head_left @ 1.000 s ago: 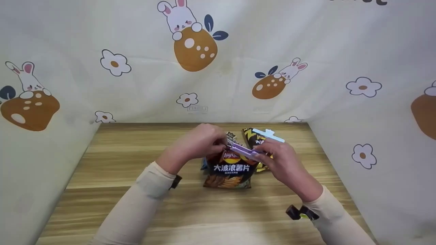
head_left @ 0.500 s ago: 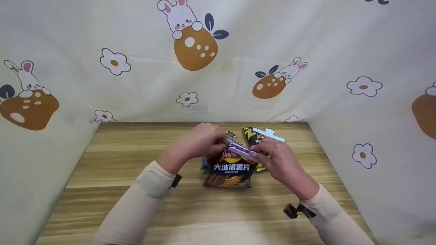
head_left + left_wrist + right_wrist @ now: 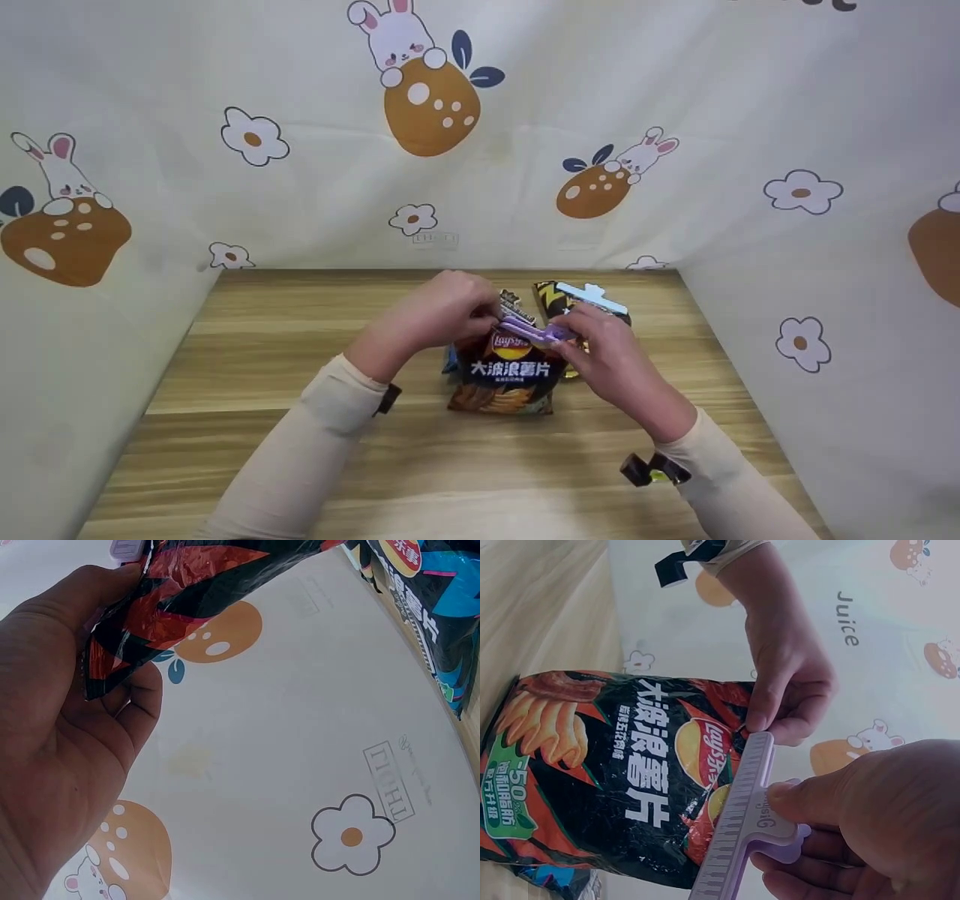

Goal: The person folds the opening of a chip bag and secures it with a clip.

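In the head view a black and red bag of potato chips stands upright on the table, its printed front facing me. My left hand pinches the bag's upper left corner, which also shows between thumb and fingers in the left wrist view. My right hand holds a purple bag clip by its handles, thumb on the lettered side. The clip's long ridged bar lies across the bag near its top edge, one end close to the left fingertips.
A second dark chip bag with a light blue clip lies behind to the right. A blue chip bag is partly hidden behind the held one. A patterned cloth rises at the back of the wooden table.
My right hand has moved slightly left with the purple clip, which now sits further along the bag's top. The left hand keeps its pinch on the corner.
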Available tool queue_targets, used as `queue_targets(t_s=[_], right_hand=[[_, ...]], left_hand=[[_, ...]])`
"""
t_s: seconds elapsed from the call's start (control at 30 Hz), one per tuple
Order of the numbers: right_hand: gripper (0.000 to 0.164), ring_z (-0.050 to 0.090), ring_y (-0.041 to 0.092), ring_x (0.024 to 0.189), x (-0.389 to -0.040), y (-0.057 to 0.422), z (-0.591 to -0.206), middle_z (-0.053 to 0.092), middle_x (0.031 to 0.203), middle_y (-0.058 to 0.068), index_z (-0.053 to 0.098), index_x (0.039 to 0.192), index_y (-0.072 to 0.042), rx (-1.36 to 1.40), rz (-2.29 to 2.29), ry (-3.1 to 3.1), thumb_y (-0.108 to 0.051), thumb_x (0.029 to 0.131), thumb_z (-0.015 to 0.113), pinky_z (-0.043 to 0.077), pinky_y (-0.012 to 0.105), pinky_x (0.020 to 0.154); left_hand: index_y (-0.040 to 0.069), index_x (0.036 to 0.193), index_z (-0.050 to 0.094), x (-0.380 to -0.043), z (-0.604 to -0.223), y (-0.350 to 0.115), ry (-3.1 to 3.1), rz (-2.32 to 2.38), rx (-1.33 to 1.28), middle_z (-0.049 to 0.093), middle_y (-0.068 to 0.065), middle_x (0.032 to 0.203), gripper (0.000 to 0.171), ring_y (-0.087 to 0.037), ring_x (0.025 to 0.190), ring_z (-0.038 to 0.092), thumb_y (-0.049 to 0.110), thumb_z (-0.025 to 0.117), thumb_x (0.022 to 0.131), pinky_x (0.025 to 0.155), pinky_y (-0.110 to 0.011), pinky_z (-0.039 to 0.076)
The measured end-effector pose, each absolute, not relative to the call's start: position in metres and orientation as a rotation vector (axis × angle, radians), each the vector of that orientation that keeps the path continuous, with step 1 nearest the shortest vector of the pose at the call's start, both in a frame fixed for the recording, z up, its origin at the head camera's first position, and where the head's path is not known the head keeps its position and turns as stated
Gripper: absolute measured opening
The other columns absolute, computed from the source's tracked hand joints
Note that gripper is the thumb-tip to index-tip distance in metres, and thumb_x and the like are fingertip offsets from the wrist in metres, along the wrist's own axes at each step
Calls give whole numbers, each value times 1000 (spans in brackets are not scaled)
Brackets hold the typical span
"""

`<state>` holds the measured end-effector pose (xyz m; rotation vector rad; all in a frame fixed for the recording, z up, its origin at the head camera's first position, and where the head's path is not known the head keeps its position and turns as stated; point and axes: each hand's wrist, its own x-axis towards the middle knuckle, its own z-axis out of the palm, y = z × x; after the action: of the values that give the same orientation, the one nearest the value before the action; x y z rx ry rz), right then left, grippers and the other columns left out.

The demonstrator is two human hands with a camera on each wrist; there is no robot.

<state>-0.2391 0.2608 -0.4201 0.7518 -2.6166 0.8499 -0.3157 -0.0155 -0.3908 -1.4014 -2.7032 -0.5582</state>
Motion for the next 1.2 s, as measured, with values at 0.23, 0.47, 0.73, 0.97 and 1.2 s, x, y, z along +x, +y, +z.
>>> queue_targets(t_s=[0.23,0.47,0.73,0.97,1.2], right_hand=[[22,70,17,96,-241,263,-424,72,108,0,80,117,-6,736,923,-2614,-3,96,85,64,44,83],[22,69,18,94,-242,265,-426,72,108,-1,80,118,-7,724,935,-2612,-5,97,85,62,40,79],[22,67,11,91,-242,265,-427,72,107,-3,80,118,-10,697,942,-2631,-5,97,85,62,32,76],[16,70,12,90,-242,267,-429,73,106,-2,80,110,-10,605,1137,-2601,-5,96,86,64,33,76],[13,70,14,86,-243,268,-430,73,98,-8,82,102,-14,593,1193,-2551,-9,93,89,61,30,72]], left_hand=[[11,97,81,-315,-394,-16,-2680,-596,-1413,77,-1,95,5,-19,86,71,11,76,99,83,-38,62],[11,101,80,-315,-398,-28,-2657,-667,-1370,76,-1,98,10,-20,88,69,21,77,103,86,-43,59],[11,105,80,-316,-407,-45,-2564,-791,-1315,77,0,99,10,-19,86,69,20,78,103,80,-39,60],[10,102,80,-316,-413,-44,-2490,-821,-1323,76,0,95,8,-18,82,67,18,78,104,75,-38,58],[10,100,80,-317,-414,-43,-2450,-818,-1336,76,-1,94,8,-20,81,67,16,78,104,74,-40,58]])
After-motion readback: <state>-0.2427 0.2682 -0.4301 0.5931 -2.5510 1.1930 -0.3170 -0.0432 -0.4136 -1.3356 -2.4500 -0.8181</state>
